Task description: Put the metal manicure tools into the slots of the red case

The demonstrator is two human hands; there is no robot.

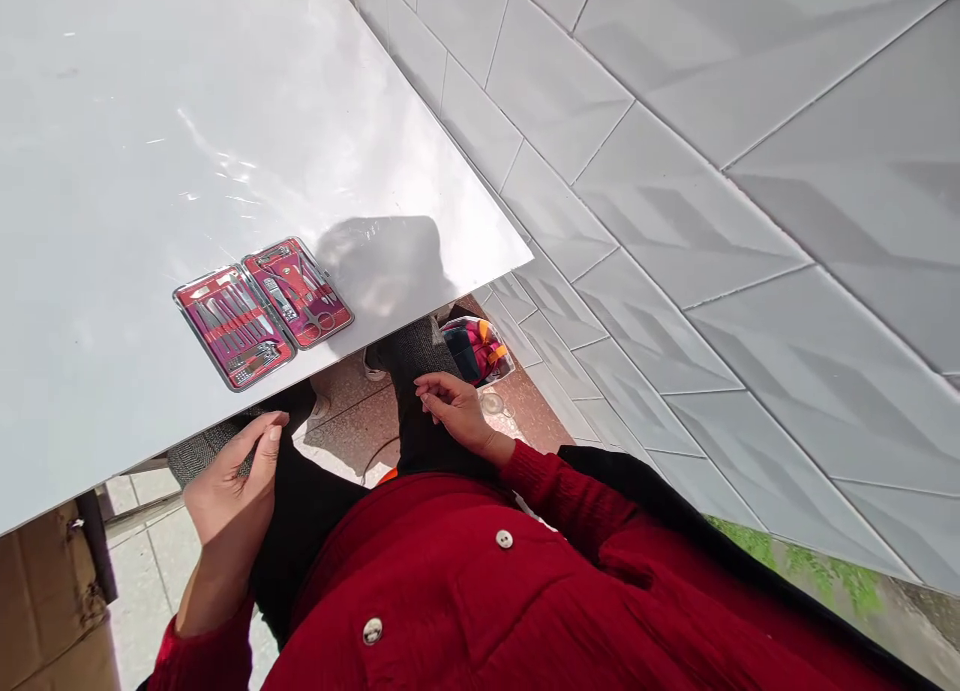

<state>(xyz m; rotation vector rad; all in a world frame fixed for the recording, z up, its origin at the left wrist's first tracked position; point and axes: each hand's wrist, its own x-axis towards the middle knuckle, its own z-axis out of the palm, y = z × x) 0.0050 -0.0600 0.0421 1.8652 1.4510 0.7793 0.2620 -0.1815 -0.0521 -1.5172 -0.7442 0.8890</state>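
Observation:
A manicure set (264, 311) lies unfolded in its red-lined case on the white table (112, 191), close to the front edge. Nail scissors (313, 316) sit in its right half, among tweezers-like tools and a clipper. Slim metal tools (232, 316) stand in a row in the left half, with more clippers below them. My left hand (232, 486) is just below the table edge, thumb and forefinger tips together, nothing visible between them. Over my right thigh hovers my right hand (456, 411), fingers loosely bent, thumb slightly apart, holding nothing that shows. Neither hand touches the case.
A tiled wall (675, 221) runs along the right, beside the table's corner. Under that corner stands a container with a pink and dark bundle (476, 351). A cardboard box (52, 601) is at the lower left. My head's shadow (390, 261) falls on the table.

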